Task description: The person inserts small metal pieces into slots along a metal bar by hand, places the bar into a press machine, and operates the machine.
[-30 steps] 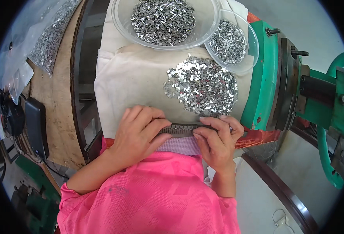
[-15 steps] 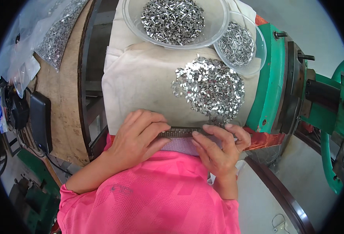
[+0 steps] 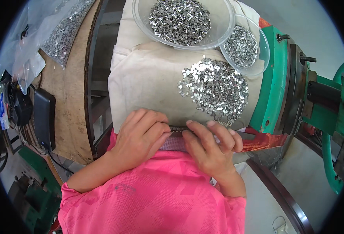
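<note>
At the near edge of the beige cloth (image 3: 140,78), a narrow slotted metal strip (image 3: 177,129) lies crosswise, with small pieces along it. My left hand (image 3: 142,132) grips its left part, fingers bent and thumb tip close to the index finger. Around the right part my right hand (image 3: 211,146) is curled, thumb on the near side and fingertips on the far side. Only a short stretch of strip shows between the hands. Beyond the right hand spreads a pile of small shiny metal pieces (image 3: 218,89). Whether a loose piece is between my fingertips is hidden.
Two clear plastic tubs stand at the back: a large one (image 3: 228,33) with metal rivet-like parts and a smaller one (image 3: 264,58) with thin pins. A green machine (image 3: 273,82) borders the right. Leftward, a wooden board (image 3: 68,105) carries a bag of metal pieces (image 3: 64,43).
My right hand has moved left along the strip, closer to my left hand, so less of the strip shows. My left hand stays at the left part. The whole view has shifted slightly.
</note>
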Motion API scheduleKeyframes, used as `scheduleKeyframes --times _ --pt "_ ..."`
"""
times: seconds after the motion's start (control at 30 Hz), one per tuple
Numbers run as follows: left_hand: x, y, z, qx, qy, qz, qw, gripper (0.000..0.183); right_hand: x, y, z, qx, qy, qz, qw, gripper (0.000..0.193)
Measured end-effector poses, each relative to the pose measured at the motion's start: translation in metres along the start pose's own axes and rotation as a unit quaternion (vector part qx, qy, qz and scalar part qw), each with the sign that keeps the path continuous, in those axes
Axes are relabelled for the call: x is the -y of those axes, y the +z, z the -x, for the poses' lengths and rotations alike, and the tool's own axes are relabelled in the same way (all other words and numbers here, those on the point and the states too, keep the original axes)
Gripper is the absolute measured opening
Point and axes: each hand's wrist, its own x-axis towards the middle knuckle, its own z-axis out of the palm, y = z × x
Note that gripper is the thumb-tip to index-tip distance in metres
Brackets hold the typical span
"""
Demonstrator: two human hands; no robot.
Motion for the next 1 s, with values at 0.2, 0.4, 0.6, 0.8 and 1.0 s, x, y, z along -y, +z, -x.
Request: scheduleKeyframes --times 0.2,0.4,0.6,0.8,1.0 --pt "0.000 -0.005 0.008 -0.008 -0.041 0.051 0.998 0.031 -0.023 -0.017 0.008 -0.082 0.119 -0.276 0.950 0.021" --pt "0.007 -0.007 0.011 0.006 -0.009 0.038 0.999 0.033 0.009 -0.039 0.015 -0.532 0.145 -0.471 0.689 0.024" --pt "0.004 -0.010 0.010 0.008 -0.026 0.045 0.999 0.027 0.005 -0.064 -0.021 -0.644 -0.175 -0.254 0.701 0.027" --pt "0.004 -0.008 0.006 0.010 -0.004 0.027 1.000 0.031 0.012 -0.053 -0.016 -0.636 -0.215 -0.223 0.706 0.026" --pt "0.004 -0.007 0.004 0.009 0.024 0.007 1.000 0.034 0.008 -0.075 -0.015 -0.643 -0.216 -0.212 0.703 0.038"
